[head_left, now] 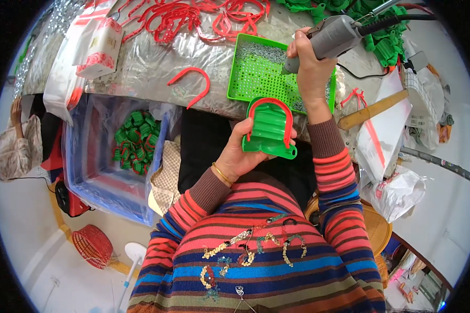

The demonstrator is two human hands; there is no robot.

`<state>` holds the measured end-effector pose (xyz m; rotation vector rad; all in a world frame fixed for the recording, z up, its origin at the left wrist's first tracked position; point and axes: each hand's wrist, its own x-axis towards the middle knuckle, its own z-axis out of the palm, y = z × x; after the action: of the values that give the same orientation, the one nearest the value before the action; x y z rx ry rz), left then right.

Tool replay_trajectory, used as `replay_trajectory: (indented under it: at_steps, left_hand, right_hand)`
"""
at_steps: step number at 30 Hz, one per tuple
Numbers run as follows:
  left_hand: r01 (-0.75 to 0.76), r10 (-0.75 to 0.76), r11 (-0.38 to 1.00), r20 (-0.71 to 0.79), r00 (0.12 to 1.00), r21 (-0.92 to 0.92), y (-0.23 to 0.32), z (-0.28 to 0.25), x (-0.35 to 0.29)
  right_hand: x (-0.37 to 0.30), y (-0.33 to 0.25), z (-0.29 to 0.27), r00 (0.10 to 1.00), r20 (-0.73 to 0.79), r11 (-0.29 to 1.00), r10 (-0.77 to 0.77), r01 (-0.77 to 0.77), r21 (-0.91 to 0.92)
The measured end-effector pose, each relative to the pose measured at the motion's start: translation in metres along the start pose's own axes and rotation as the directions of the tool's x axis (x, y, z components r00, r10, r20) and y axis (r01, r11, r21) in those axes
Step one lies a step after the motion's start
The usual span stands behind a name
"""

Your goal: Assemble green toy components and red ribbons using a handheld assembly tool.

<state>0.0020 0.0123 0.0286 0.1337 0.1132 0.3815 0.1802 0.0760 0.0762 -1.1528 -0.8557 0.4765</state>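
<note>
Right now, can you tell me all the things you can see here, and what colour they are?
green plastic piece: one, green with a red U-shaped strip on it, held in the left hand
electric screwdriver: one, grey, in the right hand, tip down in the tray
screw tray: one, green, on the table, small metal screws inside
loose red strip: one, red, on the table left of the tray
red strips pile: many, red, far edge of the table
green parts pile: many, green, top right
bin: one, blue, on the floor at left, green pieces inside
wooden handle: one, tan, right of the tray
red basket: one, on the floor
left hand: one
right hand: one
</note>
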Motion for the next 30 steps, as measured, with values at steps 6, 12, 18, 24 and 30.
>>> replay_trajectory:
  at_steps: [6, 12, 18, 24, 30]
  left_hand:
    - [-0.018, 0.018, 1.000, 0.009, 1.000, 0.014, 0.003, -0.001, 0.003]
    - [-0.028, 0.028, 1.000, 0.012, 1.000, 0.005, 0.004, -0.004, 0.004]
    - [-0.038, 0.038, 0.999, -0.010, 0.999, 0.004, 0.005, -0.007, 0.006]
    - [-0.045, 0.045, 0.999, 0.001, 0.999, -0.021, 0.005, -0.006, 0.007]
    - [-0.040, 0.039, 0.999, -0.043, 0.998, -0.037, 0.006, -0.005, 0.006]
  right_hand:
    - [0.000, 0.004, 0.000, 1.000, 0.004, 0.999, -0.011, 0.011, -0.034]
    - [0.001, 0.007, 0.001, 1.000, 0.002, 1.000, -0.009, 0.009, -0.021]
    - [0.002, 0.004, 0.001, 1.000, 0.011, 0.999, -0.005, 0.006, -0.044]
    - [0.005, -0.042, 0.007, 0.997, 0.037, 0.987, -0.070, 0.063, 0.148]
    - [-0.014, -0.075, 0.018, 0.991, 0.128, 0.965, 0.037, -0.068, 0.252]
